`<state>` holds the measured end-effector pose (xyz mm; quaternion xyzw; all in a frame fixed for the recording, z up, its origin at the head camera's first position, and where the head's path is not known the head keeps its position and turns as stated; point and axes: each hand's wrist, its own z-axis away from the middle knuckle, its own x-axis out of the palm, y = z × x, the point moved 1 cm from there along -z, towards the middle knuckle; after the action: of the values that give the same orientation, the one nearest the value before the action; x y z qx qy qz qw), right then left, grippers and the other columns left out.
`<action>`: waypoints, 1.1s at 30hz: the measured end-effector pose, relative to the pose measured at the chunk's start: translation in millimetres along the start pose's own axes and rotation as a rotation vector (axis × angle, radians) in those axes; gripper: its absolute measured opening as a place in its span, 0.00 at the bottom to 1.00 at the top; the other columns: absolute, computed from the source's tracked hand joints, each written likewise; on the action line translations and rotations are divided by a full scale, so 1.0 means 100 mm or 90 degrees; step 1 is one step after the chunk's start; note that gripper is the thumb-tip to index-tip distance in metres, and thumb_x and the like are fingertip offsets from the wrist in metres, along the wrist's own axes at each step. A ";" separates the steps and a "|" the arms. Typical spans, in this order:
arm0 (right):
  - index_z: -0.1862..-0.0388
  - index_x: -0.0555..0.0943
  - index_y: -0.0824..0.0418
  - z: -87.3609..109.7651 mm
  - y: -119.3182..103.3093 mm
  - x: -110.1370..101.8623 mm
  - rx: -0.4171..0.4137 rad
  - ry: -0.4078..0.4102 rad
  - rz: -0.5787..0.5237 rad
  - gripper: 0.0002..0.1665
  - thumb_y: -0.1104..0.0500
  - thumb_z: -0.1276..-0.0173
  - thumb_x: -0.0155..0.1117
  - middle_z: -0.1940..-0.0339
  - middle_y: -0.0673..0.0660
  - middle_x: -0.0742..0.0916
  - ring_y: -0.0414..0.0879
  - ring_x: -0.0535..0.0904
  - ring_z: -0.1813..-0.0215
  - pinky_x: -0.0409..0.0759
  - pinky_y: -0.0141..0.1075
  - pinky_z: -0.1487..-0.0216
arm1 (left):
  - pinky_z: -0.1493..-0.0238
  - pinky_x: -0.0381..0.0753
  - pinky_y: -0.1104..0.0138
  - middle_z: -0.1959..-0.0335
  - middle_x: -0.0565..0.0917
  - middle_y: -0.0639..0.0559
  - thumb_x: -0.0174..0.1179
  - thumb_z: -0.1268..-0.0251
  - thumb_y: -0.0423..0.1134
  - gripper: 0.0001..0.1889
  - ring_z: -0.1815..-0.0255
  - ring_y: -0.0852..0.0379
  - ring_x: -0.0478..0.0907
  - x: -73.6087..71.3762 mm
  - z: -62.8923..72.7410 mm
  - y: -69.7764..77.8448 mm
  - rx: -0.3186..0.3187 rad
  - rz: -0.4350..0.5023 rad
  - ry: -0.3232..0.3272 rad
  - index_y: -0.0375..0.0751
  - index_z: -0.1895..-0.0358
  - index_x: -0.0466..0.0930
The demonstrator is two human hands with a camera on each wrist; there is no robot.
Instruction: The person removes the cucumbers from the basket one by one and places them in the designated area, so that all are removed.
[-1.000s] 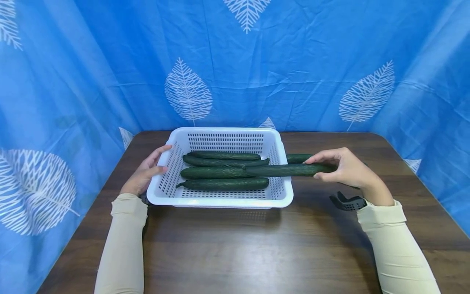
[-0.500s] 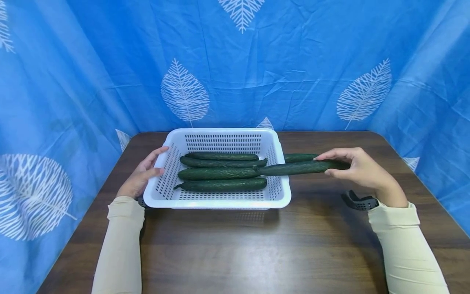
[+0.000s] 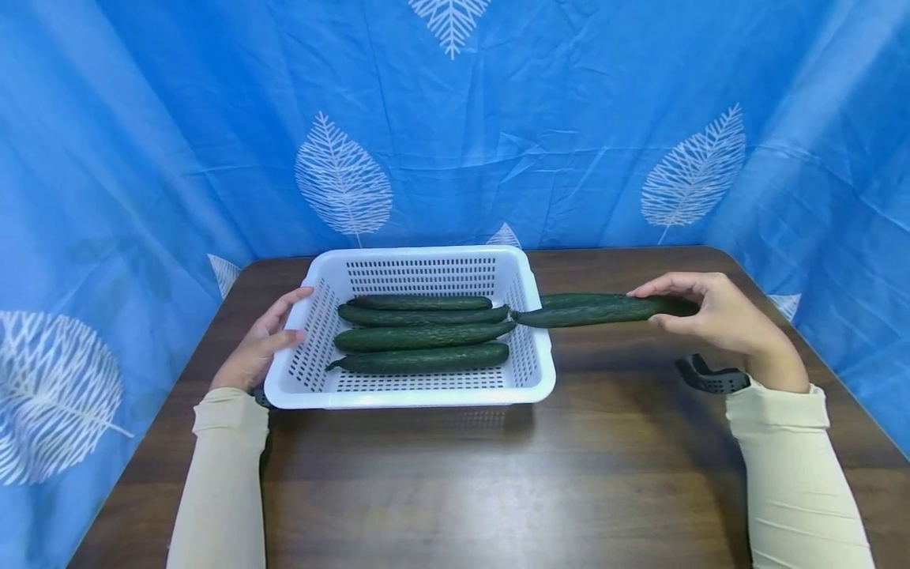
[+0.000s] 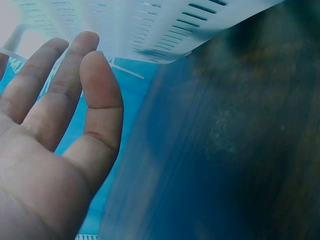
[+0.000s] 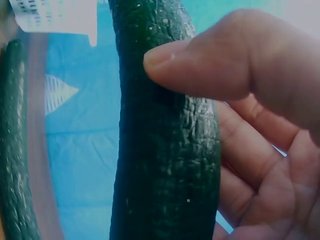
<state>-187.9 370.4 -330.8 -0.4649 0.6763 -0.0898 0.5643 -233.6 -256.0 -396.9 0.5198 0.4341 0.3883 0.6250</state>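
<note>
My right hand (image 3: 718,312) pinches a dark green cucumber (image 3: 590,314) between thumb and fingers near its right end. The cucumber's narrow tip overlaps the right rim of the white perforated basket (image 3: 419,397) in the head view. Close up in the right wrist view, the thumb lies across the held cucumber (image 5: 165,150), the fingers behind it. At the basket's left end, my left hand (image 3: 259,340) touches the rim and side, its fingers fairly straight. Several cucumbers (image 3: 426,338) lie side by side inside the basket.
Another cucumber (image 5: 14,145), mostly hidden behind the held one in the head view, lies right of the basket. Everything stands on a dark wooden table (image 3: 441,482). A blue curtain (image 3: 512,142) with white leaf prints hangs behind the table's far edge.
My right hand has moved right with the cucumber, drawing its tip from over the basket's middle to the right rim. The left hand stays at the basket; the head view has shifted slightly.
</note>
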 end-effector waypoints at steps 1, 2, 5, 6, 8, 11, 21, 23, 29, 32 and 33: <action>0.41 0.87 0.67 0.01 0.01 -0.02 0.001 0.003 0.005 0.26 0.80 0.38 0.72 0.46 0.35 0.89 0.29 0.83 0.46 0.77 0.19 0.48 | 0.48 0.85 0.63 0.15 0.51 0.36 0.60 0.22 0.41 0.34 0.24 0.34 0.60 0.00 0.00 0.00 0.001 0.003 -0.001 0.72 0.20 0.60; 0.41 0.87 0.67 0.02 0.02 -0.04 0.006 0.005 0.005 0.26 0.81 0.38 0.72 0.46 0.35 0.90 0.29 0.83 0.46 0.77 0.19 0.48 | 0.48 0.85 0.63 0.15 0.52 0.36 0.60 0.22 0.41 0.34 0.25 0.34 0.61 0.00 0.00 0.00 0.000 0.006 -0.001 0.73 0.20 0.60; 0.41 0.87 0.68 0.05 0.05 -0.09 0.014 0.013 0.004 0.26 0.81 0.38 0.71 0.47 0.36 0.90 0.29 0.84 0.48 0.78 0.19 0.49 | 0.48 0.86 0.63 0.15 0.52 0.37 0.59 0.22 0.40 0.34 0.25 0.35 0.61 -0.01 -0.01 -0.01 -0.001 0.010 -0.001 0.73 0.21 0.61; 0.41 0.87 0.68 0.05 0.06 -0.11 0.017 0.016 0.000 0.27 0.82 0.38 0.71 0.47 0.36 0.90 0.30 0.84 0.49 0.78 0.19 0.50 | 0.48 0.86 0.63 0.15 0.51 0.37 0.60 0.22 0.40 0.34 0.26 0.36 0.61 -0.02 -0.02 -0.02 -0.001 0.011 -0.001 0.73 0.21 0.61; 0.41 0.86 0.68 0.07 0.08 -0.14 0.021 0.021 -0.020 0.27 0.83 0.38 0.70 0.47 0.36 0.90 0.30 0.85 0.50 0.78 0.19 0.51 | 0.48 0.86 0.63 0.15 0.51 0.37 0.59 0.22 0.39 0.34 0.26 0.37 0.62 -0.02 -0.02 -0.02 -0.002 0.009 -0.001 0.74 0.21 0.61; 0.42 0.85 0.69 0.09 0.11 -0.18 0.013 0.031 -0.056 0.27 0.85 0.39 0.68 0.47 0.38 0.91 0.31 0.86 0.51 0.79 0.20 0.53 | 0.48 0.86 0.64 0.15 0.50 0.37 0.59 0.22 0.40 0.34 0.26 0.39 0.62 -0.02 -0.02 -0.01 -0.006 0.003 0.002 0.74 0.21 0.60; 0.42 0.87 0.65 0.18 0.25 -0.29 0.083 0.067 -0.031 0.26 0.81 0.38 0.71 0.50 0.35 0.90 0.30 0.85 0.53 0.78 0.21 0.57 | 0.48 0.85 0.64 0.14 0.49 0.37 0.59 0.21 0.40 0.35 0.23 0.34 0.58 -0.01 -0.03 -0.02 -0.012 -0.010 0.007 0.76 0.21 0.59; 0.41 0.88 0.64 0.19 0.29 -0.29 0.090 0.066 -0.028 0.26 0.80 0.37 0.71 0.51 0.35 0.90 0.31 0.85 0.55 0.78 0.21 0.58 | 0.48 0.85 0.65 0.14 0.49 0.37 0.59 0.21 0.40 0.35 0.24 0.36 0.59 -0.01 -0.03 -0.02 -0.011 -0.009 0.005 0.76 0.20 0.59; 0.41 0.86 0.69 0.19 0.43 -0.20 0.128 0.061 -0.016 0.22 0.77 0.34 0.72 0.52 0.33 0.88 0.33 0.84 0.57 0.81 0.23 0.60 | 0.44 0.86 0.58 0.14 0.49 0.39 0.59 0.22 0.40 0.36 0.24 0.39 0.60 -0.01 -0.02 -0.03 -0.005 -0.009 0.003 0.77 0.19 0.58; 0.40 0.85 0.72 0.18 0.50 -0.14 0.146 0.054 -0.008 0.22 0.76 0.33 0.72 0.53 0.32 0.88 0.33 0.83 0.57 0.81 0.24 0.60 | 0.39 0.84 0.51 0.14 0.49 0.40 0.60 0.22 0.41 0.37 0.23 0.38 0.59 -0.02 -0.03 -0.04 -0.009 -0.014 0.005 0.77 0.19 0.57; 0.41 0.85 0.73 0.18 0.52 -0.12 0.144 0.051 -0.003 0.22 0.76 0.33 0.72 0.53 0.32 0.88 0.33 0.83 0.57 0.81 0.24 0.59 | 0.39 0.83 0.50 0.14 0.49 0.40 0.60 0.22 0.41 0.37 0.23 0.37 0.59 -0.02 -0.03 -0.04 -0.012 -0.018 0.006 0.77 0.19 0.57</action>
<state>-201.1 415.2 -362.2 -0.3959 0.6825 -0.1857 0.5857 -236.8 -257.8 -400.5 0.5056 0.4406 0.3864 0.6332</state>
